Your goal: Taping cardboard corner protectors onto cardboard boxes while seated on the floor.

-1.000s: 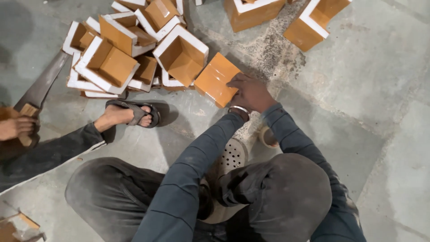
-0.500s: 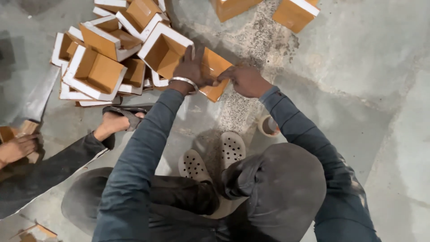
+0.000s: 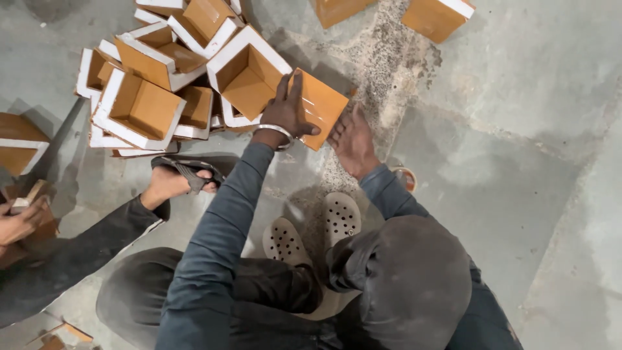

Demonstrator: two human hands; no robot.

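Note:
An orange square tile [image 3: 324,97] with a glossy face lies tilted on the grey floor beside a pile of orange box-shaped pieces with white rims [image 3: 168,78]. My left hand [image 3: 285,107], with a metal bracelet at the wrist, is spread flat on the tile's left half, thumb hooked over its lower edge. My right hand [image 3: 350,139] grips the tile's lower right edge with the fingertips. Both sleeves are dark blue-grey.
Two more orange pieces [image 3: 437,16] lie at the top. White perforated clogs [image 3: 311,230] stand below my hands, with a small cup [image 3: 405,176] to the right. At the left, another person's sandalled foot [image 3: 178,178] and a hand [image 3: 19,220] holding a wooden block.
My left hand has come forward and settled on the tile. My right hand has slid from the tile's top to its lower right edge, and the tile has turned slightly.

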